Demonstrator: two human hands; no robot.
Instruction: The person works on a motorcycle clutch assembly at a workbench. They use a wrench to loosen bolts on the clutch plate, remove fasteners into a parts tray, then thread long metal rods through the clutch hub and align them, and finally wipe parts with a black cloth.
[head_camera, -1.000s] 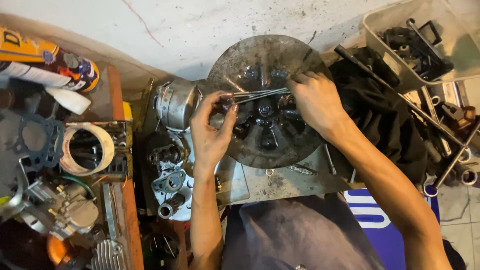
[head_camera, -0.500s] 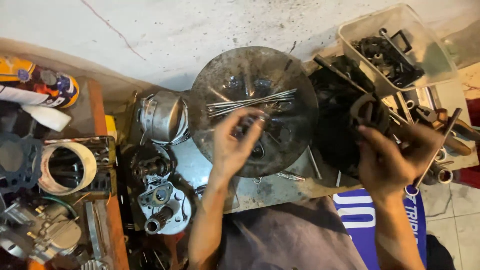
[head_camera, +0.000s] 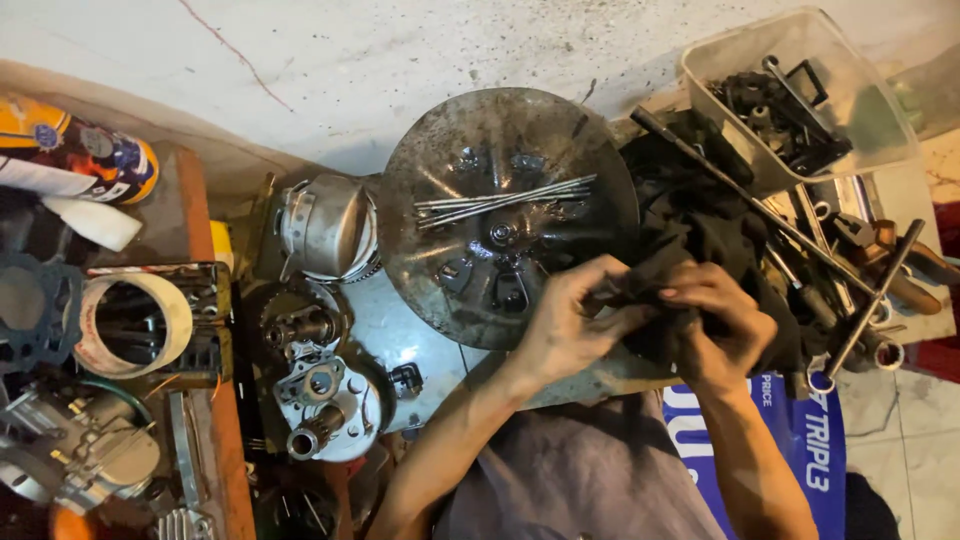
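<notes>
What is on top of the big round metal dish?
A bundle of thin metal rods lies across the round metal dish. The left hand covers its lower right edge, so that part stays hidden.

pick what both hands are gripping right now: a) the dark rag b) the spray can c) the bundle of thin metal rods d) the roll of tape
a: left hand and right hand meet on the dark rag, while the thin metal rods lie untouched on the round metal disc.

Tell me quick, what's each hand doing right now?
Left hand: closed on the dark rag.
Right hand: closed on the same rag.
</notes>
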